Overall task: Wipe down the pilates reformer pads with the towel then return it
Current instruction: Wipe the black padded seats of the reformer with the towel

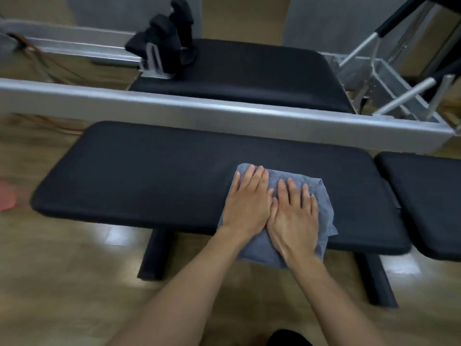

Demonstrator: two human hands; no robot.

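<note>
A grey-blue towel point(324, 208) lies spread on the right part of a long black padded bench point(149, 176), its near edge hanging over the front rim. My left hand point(247, 201) and my right hand point(294, 216) press flat on the towel side by side, fingers extended and thumbs touching. Behind a silver frame rail sits the black carriage pad point(249, 76) of the reformer, with two black shoulder rests point(172, 38) at its left end. A second black pad point(429, 201) begins just right of the bench.
The silver frame rail point(199, 108) runs across the view between bench and carriage. Metal footbar tubes point(404, 93) rise at the far right. A pink object point(7, 198) lies on the wooden floor at the left. Black bench legs point(154, 253) stand below the pad.
</note>
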